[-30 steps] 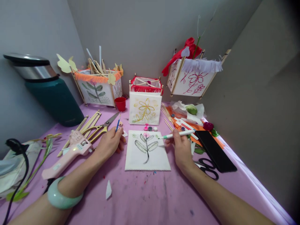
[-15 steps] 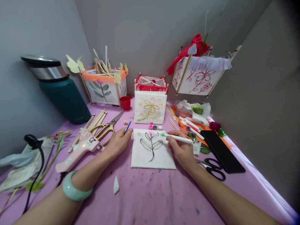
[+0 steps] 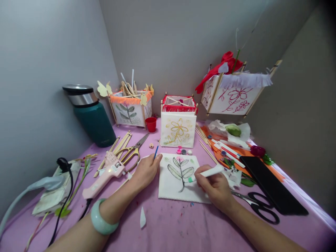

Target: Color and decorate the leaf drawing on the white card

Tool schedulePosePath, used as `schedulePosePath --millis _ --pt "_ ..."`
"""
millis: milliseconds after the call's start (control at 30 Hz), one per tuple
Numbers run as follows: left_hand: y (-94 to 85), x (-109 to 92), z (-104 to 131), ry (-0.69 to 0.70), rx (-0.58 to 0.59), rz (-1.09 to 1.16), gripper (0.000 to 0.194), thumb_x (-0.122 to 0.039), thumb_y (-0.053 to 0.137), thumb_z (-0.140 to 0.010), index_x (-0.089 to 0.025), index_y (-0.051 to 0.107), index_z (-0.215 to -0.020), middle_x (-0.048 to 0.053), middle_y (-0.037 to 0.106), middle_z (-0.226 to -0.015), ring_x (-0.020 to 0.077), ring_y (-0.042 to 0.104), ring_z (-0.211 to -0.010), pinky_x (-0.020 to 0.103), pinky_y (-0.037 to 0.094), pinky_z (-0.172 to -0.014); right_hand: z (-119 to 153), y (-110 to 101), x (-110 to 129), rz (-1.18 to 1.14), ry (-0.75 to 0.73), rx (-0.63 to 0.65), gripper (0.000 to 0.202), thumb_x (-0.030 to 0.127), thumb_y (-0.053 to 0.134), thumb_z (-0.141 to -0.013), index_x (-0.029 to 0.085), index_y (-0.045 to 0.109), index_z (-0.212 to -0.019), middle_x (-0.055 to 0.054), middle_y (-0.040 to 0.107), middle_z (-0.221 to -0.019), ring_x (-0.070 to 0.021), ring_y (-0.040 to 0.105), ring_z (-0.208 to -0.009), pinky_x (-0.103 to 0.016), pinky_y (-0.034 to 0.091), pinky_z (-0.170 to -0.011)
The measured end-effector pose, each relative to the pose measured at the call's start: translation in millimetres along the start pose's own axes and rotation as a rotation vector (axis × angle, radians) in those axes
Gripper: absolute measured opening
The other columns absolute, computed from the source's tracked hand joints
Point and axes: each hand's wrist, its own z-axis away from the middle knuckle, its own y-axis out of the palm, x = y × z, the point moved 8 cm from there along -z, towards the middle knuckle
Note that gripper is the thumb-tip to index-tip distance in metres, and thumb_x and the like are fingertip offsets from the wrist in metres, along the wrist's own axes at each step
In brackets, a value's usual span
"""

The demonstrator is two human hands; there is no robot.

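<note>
A white square panel (image 3: 170, 187) lies flat on the purple table, bearing a dark stem, green leaves and a pink flower. My right hand (image 3: 215, 187) is closed on a white marker with a green tip (image 3: 207, 173), its tip at the panel near the lower stem. At the panel's left edge, my left hand (image 3: 147, 171) pinches a thin blue paintbrush (image 3: 156, 149) that points up. Small paint pots (image 3: 184, 152) sit just behind the panel. Beside my left hand lie gold-handled scissors (image 3: 132, 152) and a pink glue gun (image 3: 105, 178).
A panel with a yellow flower (image 3: 178, 130) leans on a red-trimmed lantern (image 3: 181, 101). Behind are an orange-trimmed box of sticks (image 3: 128, 112), a red cup (image 3: 151, 124) and a teal bottle (image 3: 93, 119). Black scissors (image 3: 262, 206) and a black phone-like slab (image 3: 273, 185) lie right; a decorated box (image 3: 233, 94) hangs above.
My right hand has brought the marker down from the panel's upper part to beside the lower stem. The view has shifted, while my left hand keeps the brush at the panel's left edge.
</note>
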Motion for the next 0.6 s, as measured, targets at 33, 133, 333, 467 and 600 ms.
schedulePosePath --millis 33,133,333,467,600 --pt "0.5 1.1 -0.7 0.002 0.001 0.000 0.036 -0.043 0.032 -0.088 -0.022 0.044 -0.062 -0.003 0.046 -0.043 0.0165 0.050 -0.051 0.027 0.031 -0.057 0.2 0.6 0.1 0.013 0.004 -0.006 0.020 0.035 0.053 -0.084 0.017 0.057 -0.077 0.002 0.049 -0.058 -0.0084 0.042 -0.046 -0.021 0.033 -0.042" --pt "0.9 2.4 -1.4 0.016 -0.002 -0.005 0.031 -0.043 0.035 -0.087 -0.022 0.042 -0.065 -0.003 0.046 -0.048 0.0156 0.048 -0.052 0.026 0.029 -0.056 -0.1 2.4 -2.3 0.005 0.050 -0.027 0.018 0.037 0.055 -0.083 0.019 0.058 -0.084 0.001 0.054 -0.063 -0.0100 0.046 -0.048 -0.022 0.036 -0.043" --pt "5.0 -0.7 3.3 0.055 0.017 0.109 0.038 -0.046 0.050 -0.076 -0.020 0.035 -0.053 -0.005 0.033 -0.050 0.0107 0.034 -0.051 0.025 0.023 -0.051 -2.6 5.5 -6.5 -0.057 0.103 -0.048 0.022 0.041 0.056 -0.082 0.019 0.057 -0.089 0.000 0.056 -0.064 -0.0114 0.048 -0.048 -0.023 0.038 -0.044" --pt "6.6 -2.0 3.7 0.081 0.027 0.236 0.040 -0.050 0.045 -0.080 -0.020 0.035 -0.054 -0.006 0.032 -0.051 0.0102 0.032 -0.051 0.025 0.024 -0.051 -3.9 2.7 -8.0 -0.067 0.092 -0.090 0.023 0.040 0.055 -0.083 0.019 0.057 -0.089 0.000 0.058 -0.064 -0.0106 0.048 -0.048 -0.022 0.038 -0.045" --pt "3.1 -3.3 2.0 0.116 0.001 0.230 0.043 -0.053 0.036 -0.084 -0.020 0.043 -0.058 -0.004 0.043 -0.052 0.0124 0.042 -0.054 0.025 0.029 -0.055 -4.6 -0.8 -10.8 -0.060 0.101 -0.139 0.022 0.040 0.056 -0.082 0.019 0.056 -0.089 0.000 0.058 -0.064 -0.0104 0.048 -0.049 -0.022 0.039 -0.045"
